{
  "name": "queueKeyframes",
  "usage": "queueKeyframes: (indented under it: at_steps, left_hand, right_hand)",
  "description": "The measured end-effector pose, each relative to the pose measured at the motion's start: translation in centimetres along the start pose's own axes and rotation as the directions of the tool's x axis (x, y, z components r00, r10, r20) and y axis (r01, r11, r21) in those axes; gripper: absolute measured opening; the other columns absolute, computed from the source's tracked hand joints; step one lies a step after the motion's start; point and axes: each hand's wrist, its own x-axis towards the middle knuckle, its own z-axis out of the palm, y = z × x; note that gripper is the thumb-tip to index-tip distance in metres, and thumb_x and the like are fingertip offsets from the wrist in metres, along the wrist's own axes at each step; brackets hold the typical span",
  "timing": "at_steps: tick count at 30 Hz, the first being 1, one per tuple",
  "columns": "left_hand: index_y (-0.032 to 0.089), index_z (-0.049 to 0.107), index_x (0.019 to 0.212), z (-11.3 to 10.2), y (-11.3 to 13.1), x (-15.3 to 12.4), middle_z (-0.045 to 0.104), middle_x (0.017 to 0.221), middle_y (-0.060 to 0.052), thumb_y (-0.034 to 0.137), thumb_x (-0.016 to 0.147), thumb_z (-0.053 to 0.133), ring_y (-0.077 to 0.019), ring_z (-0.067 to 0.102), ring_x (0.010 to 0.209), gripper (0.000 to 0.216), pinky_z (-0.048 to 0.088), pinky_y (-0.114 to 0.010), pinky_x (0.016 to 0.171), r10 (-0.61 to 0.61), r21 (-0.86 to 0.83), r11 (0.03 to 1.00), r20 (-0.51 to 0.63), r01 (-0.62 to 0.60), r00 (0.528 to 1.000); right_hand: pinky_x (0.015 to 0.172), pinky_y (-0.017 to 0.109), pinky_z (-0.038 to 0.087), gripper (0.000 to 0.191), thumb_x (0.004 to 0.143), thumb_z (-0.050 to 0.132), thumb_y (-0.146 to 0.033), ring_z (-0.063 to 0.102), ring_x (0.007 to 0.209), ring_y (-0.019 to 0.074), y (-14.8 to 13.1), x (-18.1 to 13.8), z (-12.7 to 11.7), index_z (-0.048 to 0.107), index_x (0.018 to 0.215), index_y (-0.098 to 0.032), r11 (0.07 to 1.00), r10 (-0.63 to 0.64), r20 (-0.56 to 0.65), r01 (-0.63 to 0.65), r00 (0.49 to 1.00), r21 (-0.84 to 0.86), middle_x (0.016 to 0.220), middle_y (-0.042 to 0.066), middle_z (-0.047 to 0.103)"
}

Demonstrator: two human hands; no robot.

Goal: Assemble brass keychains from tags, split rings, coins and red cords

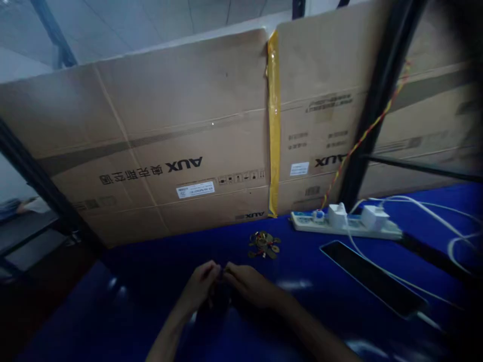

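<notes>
- The left hand (203,284) and right hand (247,284) are nearly meeting, fingers curled; whether they are gripping anything, one cannot tell.
- A small pile of round, brass-coloured pieces (262,243) is lying beyond them on the glossy blue counter (124,311).

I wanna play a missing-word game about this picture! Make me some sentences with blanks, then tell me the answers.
1. The tabletop is coloured ____.
2. The strip of tape running down the cardboard is coloured ____.
3. Of the left hand and the right hand, the one nearer the coin-like pieces is the ____ one.
4. The two boxy plugs on the power strip are coloured ____.

Missing words: blue; yellow; right; white.
</notes>
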Motion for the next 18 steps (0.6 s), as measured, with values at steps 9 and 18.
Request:
queueKeyframes:
  at_steps: [9, 18]
  left_hand:
    - [0.018, 0.048, 0.067, 2.5, -0.5, -1.2, 0.038, 0.055, 0.008, 0.057, 0.077, 0.062, -0.004, 0.032, 0.039, 0.043, 0.034, -0.014, 0.032, 0.001, -0.324, 0.94, -0.306, -0.106, 0.952]
    - [0.015, 0.055, 0.07, 4.3, -0.9, -0.4, 0.055, 0.055, 0.002, 0.033, 0.085, 0.056, -0.0086, 0.049, 0.037, 0.023, 0.041, -0.018, 0.034, -0.299, -0.658, 0.74, -0.14, 0.136, 0.944]
  right_hand:
    - [0.062, 0.024, 0.044, 0.037, 0.1, 0.03, -0.044, 0.052, 0.066, 0.0119, -0.9, 0.3, -0.7, 0.052, 0.083, -0.02, 0.979, -0.039, -0.057, 0.05, 0.998, 0.197, 0.074, -0.003, 0.055]
    - [0.069, 0.028, 0.042, 0.031, 0.101, 0.026, -0.038, 0.057, 0.077, 0.0151, -0.8, 0.4, -1.4, 0.05, 0.093, -0.02, 0.987, -0.029, -0.231, 0.065, 0.973, 0.15, 0.086, 0.001, 0.06]
